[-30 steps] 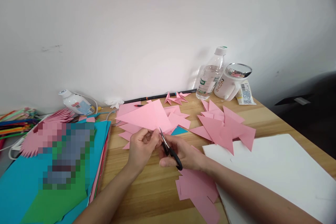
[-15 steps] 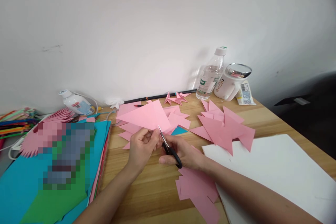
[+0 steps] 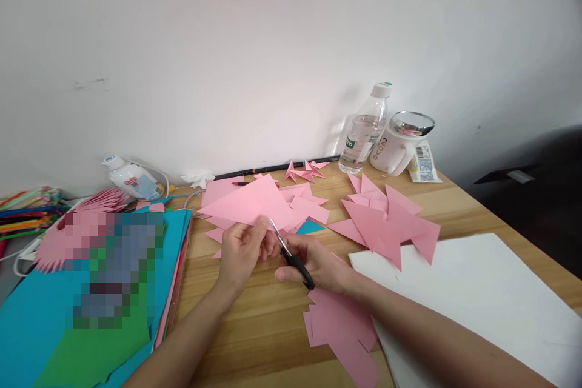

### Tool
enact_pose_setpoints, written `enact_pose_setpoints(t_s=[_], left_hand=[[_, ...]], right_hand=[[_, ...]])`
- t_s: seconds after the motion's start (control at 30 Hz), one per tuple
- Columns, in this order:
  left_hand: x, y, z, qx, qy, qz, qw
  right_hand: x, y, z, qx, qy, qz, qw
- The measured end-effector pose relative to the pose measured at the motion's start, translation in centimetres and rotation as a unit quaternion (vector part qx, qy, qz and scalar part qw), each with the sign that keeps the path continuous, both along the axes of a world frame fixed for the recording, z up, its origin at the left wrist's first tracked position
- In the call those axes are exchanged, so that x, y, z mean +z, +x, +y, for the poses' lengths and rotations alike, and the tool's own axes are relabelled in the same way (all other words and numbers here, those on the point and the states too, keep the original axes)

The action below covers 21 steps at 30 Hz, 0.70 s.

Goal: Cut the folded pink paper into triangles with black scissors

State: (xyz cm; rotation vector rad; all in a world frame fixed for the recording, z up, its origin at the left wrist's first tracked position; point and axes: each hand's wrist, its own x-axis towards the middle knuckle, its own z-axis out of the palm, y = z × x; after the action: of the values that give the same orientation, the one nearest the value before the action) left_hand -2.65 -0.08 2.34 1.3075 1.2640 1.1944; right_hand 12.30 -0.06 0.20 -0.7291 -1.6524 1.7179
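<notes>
My left hand (image 3: 243, 248) pinches the near edge of a folded piece of pink paper (image 3: 250, 203), thumb on top and fingers beneath. The paper is pointed at its left end and hides part of the pink pieces behind it. Black-handled scissors (image 3: 295, 264) are in my right hand (image 3: 316, 264), their metal blades pointing up and left at the paper's near edge, close to my left thumb. Whether the blades touch the paper I cannot tell. Just below my right wrist lie several pink paper scraps (image 3: 341, 318).
Folded pink pieces (image 3: 386, 218) are heaped right of centre, beside a white board (image 3: 464, 303). A water bottle (image 3: 361, 139) and a white mug (image 3: 395, 148) stand against the wall. Coloured paper sheets (image 3: 36, 309) are stacked left, near a small white bottle (image 3: 131, 179).
My left hand has shifted slightly left and up along the paper's edge, with its thumb now over the paper. The scissors have moved very little, their tips a touch further left.
</notes>
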Motion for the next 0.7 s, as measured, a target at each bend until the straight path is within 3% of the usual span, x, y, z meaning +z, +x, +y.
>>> enact_pose_setpoints(t_s=[0.3,0.7], left_hand=[[0.25,0.27,-0.33,0.017,0.030,0.049,0.998],[0.25,0.36,-0.42,0.031,0.033,0.053,0.998]], right_hand=[[-0.24,0.07,-0.10,0.018,-0.034,0.037,0.999],[-0.56,0.11,-0.04,0.009,-0.022,0.021,1.000]])
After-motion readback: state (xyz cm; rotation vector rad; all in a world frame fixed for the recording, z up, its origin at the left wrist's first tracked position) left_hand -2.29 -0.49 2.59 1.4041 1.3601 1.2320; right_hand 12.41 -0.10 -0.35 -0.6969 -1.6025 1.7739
